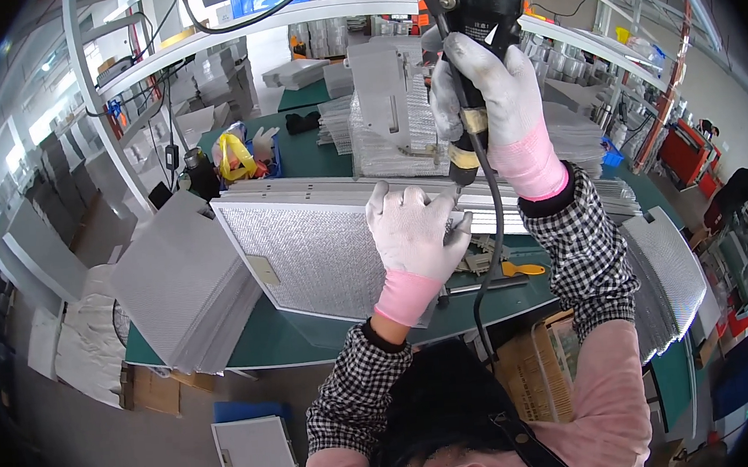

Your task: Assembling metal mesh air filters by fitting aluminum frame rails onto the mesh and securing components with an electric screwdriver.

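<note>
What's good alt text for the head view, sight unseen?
A white-gloved right hand holds a black power tool pointing down beside the left hand at the top edge of a framed mesh panel; mesh sheets rest on a green bench.

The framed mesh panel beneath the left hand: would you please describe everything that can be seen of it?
The framed mesh panel is rectangular, with silvery, metal-looking mesh inside a narrow pale frame and a small plate near its left side. It stands tilted on the green table, facing the person, with other panels behind it. The gloved left hand covers part of its right side, fingers near the upper edge. Whether the power driver touches it cannot be told.
</note>
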`<state>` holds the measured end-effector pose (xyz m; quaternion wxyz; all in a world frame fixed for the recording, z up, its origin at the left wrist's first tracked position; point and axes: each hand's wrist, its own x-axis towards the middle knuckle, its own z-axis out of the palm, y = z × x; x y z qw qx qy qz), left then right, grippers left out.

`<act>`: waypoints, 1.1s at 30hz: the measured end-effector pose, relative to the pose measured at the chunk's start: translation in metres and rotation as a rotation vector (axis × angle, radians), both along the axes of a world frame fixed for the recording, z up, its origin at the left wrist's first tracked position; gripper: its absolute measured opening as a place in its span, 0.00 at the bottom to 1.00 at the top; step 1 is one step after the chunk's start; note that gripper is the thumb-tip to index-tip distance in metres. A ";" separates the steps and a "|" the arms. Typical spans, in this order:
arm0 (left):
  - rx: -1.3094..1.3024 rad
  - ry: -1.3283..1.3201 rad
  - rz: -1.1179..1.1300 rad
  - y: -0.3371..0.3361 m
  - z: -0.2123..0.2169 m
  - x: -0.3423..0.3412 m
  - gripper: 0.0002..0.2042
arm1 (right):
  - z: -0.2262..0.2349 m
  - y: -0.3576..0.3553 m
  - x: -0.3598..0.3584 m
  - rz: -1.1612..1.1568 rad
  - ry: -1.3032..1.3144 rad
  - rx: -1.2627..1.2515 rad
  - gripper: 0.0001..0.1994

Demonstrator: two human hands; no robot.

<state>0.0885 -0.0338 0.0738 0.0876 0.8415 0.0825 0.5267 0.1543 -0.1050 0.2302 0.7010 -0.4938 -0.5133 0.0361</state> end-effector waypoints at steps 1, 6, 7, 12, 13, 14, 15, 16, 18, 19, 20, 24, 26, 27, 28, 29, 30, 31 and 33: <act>0.012 -0.025 -0.010 0.000 -0.001 0.001 0.14 | 0.001 0.000 0.000 -0.003 -0.006 -0.011 0.15; 0.004 -0.027 -0.030 0.000 -0.002 0.001 0.14 | 0.000 0.002 -0.003 -0.003 -0.063 -0.021 0.15; 0.008 -0.046 -0.034 0.000 -0.003 0.002 0.13 | -0.002 0.002 -0.001 -0.005 -0.065 -0.053 0.14; 0.018 -0.071 -0.048 -0.001 -0.002 0.003 0.12 | -0.001 -0.002 -0.003 0.039 -0.134 -0.102 0.15; 0.013 -0.043 -0.055 0.000 -0.002 0.001 0.12 | -0.002 0.000 0.000 0.041 -0.131 -0.100 0.15; 0.007 -0.015 -0.061 0.000 -0.002 0.000 0.13 | -0.002 0.003 0.006 0.038 -0.234 -0.103 0.15; 0.008 -0.011 -0.058 0.000 -0.003 0.000 0.13 | -0.003 0.005 0.009 0.035 -0.338 -0.107 0.14; 0.007 -0.053 -0.064 0.001 -0.005 0.001 0.13 | -0.001 0.006 -0.001 0.082 -0.192 -0.127 0.14; 0.003 -0.092 -0.064 0.002 -0.006 -0.001 0.13 | 0.001 0.009 0.000 0.119 -0.194 -0.148 0.14; 0.009 -0.106 -0.077 0.002 -0.005 0.001 0.12 | 0.003 0.009 0.004 0.144 -0.198 -0.165 0.14; 0.016 -0.122 -0.090 0.001 -0.005 0.003 0.12 | 0.002 0.008 0.008 0.142 -0.207 -0.156 0.15; 0.014 -0.110 -0.096 0.000 -0.006 0.002 0.11 | 0.001 0.006 0.002 0.201 -0.058 -0.153 0.16; 0.006 -0.120 -0.109 0.000 -0.007 0.001 0.10 | 0.001 0.004 0.005 0.232 -0.021 -0.146 0.15; 0.009 -0.120 -0.110 -0.001 -0.007 0.001 0.10 | 0.001 0.002 0.007 0.263 0.016 -0.138 0.14; 0.023 -0.151 -0.093 0.000 -0.009 0.001 0.10 | -0.001 0.003 0.008 0.269 0.038 -0.145 0.14; 0.037 -0.182 -0.076 0.000 -0.009 0.001 0.09 | -0.001 0.003 0.008 0.269 0.039 -0.141 0.14; 0.041 -0.180 -0.076 0.000 -0.009 0.000 0.09 | -0.002 0.004 0.007 0.259 0.044 -0.144 0.13; 0.034 -0.165 -0.060 -0.002 -0.008 0.000 0.09 | -0.002 0.002 0.007 0.240 0.049 -0.147 0.13; 0.031 -0.148 -0.052 -0.005 -0.007 0.000 0.09 | -0.003 -0.001 0.008 0.316 0.033 -0.132 0.13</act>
